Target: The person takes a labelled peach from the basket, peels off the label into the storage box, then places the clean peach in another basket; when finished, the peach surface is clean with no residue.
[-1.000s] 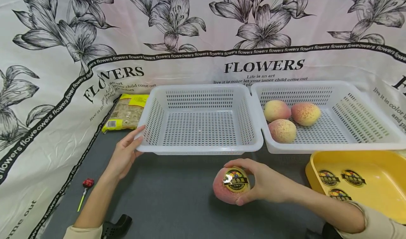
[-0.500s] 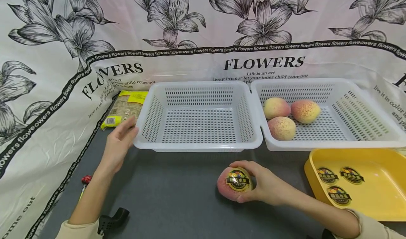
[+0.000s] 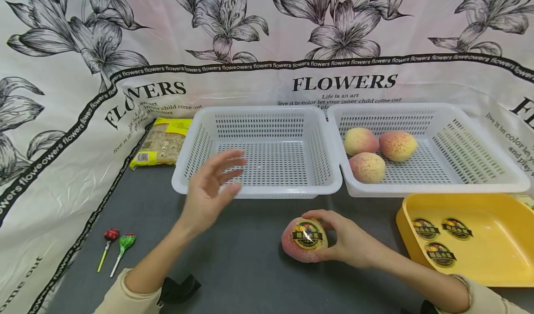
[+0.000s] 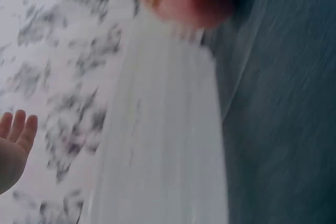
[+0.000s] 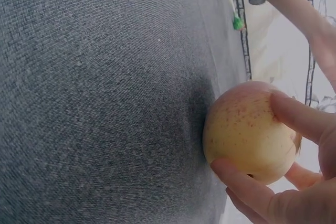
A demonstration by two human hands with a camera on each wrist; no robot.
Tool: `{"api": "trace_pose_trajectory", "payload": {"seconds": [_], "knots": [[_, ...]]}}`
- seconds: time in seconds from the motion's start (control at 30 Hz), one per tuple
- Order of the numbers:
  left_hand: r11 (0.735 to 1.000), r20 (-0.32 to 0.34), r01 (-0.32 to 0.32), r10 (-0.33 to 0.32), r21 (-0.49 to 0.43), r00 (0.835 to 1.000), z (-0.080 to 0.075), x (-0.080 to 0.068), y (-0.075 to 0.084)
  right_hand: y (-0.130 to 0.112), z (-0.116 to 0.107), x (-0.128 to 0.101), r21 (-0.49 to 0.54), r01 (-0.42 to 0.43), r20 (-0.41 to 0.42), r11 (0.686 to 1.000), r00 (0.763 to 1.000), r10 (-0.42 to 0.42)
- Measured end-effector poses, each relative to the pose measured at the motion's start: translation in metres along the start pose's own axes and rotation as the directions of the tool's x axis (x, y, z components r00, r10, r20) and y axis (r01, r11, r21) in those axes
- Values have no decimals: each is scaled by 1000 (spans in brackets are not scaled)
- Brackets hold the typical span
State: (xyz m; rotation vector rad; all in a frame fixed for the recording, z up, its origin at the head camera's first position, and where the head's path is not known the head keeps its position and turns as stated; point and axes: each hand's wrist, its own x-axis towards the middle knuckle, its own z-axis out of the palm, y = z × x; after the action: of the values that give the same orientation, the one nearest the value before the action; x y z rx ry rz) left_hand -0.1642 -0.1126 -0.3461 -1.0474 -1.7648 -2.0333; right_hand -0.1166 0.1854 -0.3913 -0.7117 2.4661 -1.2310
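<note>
In the head view my right hand [image 3: 348, 240] grips a peach [image 3: 294, 249] from its right side, low over the grey table. A round black-and-gold sticker [image 3: 308, 235] on the peach faces the head camera. The right wrist view has fingers and thumb round the peach [image 5: 249, 135]. My left hand [image 3: 208, 189] is raised with loosely bent fingers and holds nothing. It overlaps the front left part of a white perforated basket [image 3: 267, 193] in the head view. The left wrist view is blurred; my fingers [image 4: 18, 135] show at its left edge.
A second white basket [image 3: 438, 189] on the right holds three peaches [image 3: 367, 168]. In front of it is a yellow tray [image 3: 496, 254] with three loose stickers [image 3: 440, 254]. Two lollipops [image 3: 126, 242] lie at left; a yellow packet [image 3: 162, 142] lies behind them.
My left hand has let go of the left basket's rim and moved right, in front of the basket. Both lollipops now show beside the forearm. My right hand still holds the peach.
</note>
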Motion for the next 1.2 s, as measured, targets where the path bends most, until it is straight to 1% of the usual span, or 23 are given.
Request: {"api": "trace_pose_trajectory", "payload": {"seconds": [0.03,0.07,0.1,0.17,0.2,0.27,0.33,0.4,0.43,0.47,0.5,0.53,0.6,0.7,0.77,0.83,0.93,1.0,1.07,1.13,1.2], "knots": [[999,57,42,-41,-16,998,9,-3,-2,0,0,0,6,0,1,1000,1000,0],[995,112,94,-91,-24,990,18,-6,-4,1,0,0,14,1,3,1000,1000,-1],[988,167,149,-143,-26,976,25,-9,-7,1,0,0,22,1,4,1000,1000,-1],[968,251,250,-243,4,937,39,-16,-14,3,1,1,39,7,8,999,1000,-8],[954,279,299,-296,35,914,44,-20,-17,3,1,1,47,9,9,999,1000,-9],[920,317,372,-393,126,863,53,-26,-24,4,1,1,58,10,11,998,1000,-11],[885,333,410,-464,220,821,58,-32,-32,5,1,1,61,12,10,998,1000,-12],[851,348,434,-519,295,781,61,-37,-39,5,2,0,63,9,7,998,1000,-9],[839,357,437,-537,325,764,63,-39,-42,5,2,0,64,8,6,998,1000,-9],[832,369,435,-546,345,752,64,-41,-45,5,2,0,65,8,5,998,1000,-9],[830,382,428,-549,358,743,65,-42,-48,5,2,0,70,9,5,998,1000,-9],[830,396,419,-548,369,737,66,-43,-51,5,2,0,73,9,5,997,1000,-9],[834,413,397,-540,384,734,68,-45,-55,5,1,0,88,7,19,996,1000,-8],[844,423,367,-519,392,743,70,-45,-59,4,-7,0,100,-20,58,995,998,14],[844,420,356,-515,400,748,71,-44,-60,3,-16,-1,79,-37,73,996,997,31],[847,419,355,-510,395,751,72,-43,-60,2,-27,-1,46,-75,66,996,995,72],[851,419,350,-504,391,756,74,-43,-60,-1,-43,0,56,-160,72,986,985,155],[855,419,347,-497,385,760,74,-43,-60,-2,-52,2,126,-246,118,961,966,232],[857,417,346,-494,382,763,75,-43,-61,-3,-60,5,218,-326,191,920,939,288],[858,415,351,-494,376,764,75,-43,-61,-2,-67,9,287,-390,258,875,911,322],[855,412,363,-501,369,761,76,-43,-60,-2,-70,14,347,-438,315,829,888,336]]}}
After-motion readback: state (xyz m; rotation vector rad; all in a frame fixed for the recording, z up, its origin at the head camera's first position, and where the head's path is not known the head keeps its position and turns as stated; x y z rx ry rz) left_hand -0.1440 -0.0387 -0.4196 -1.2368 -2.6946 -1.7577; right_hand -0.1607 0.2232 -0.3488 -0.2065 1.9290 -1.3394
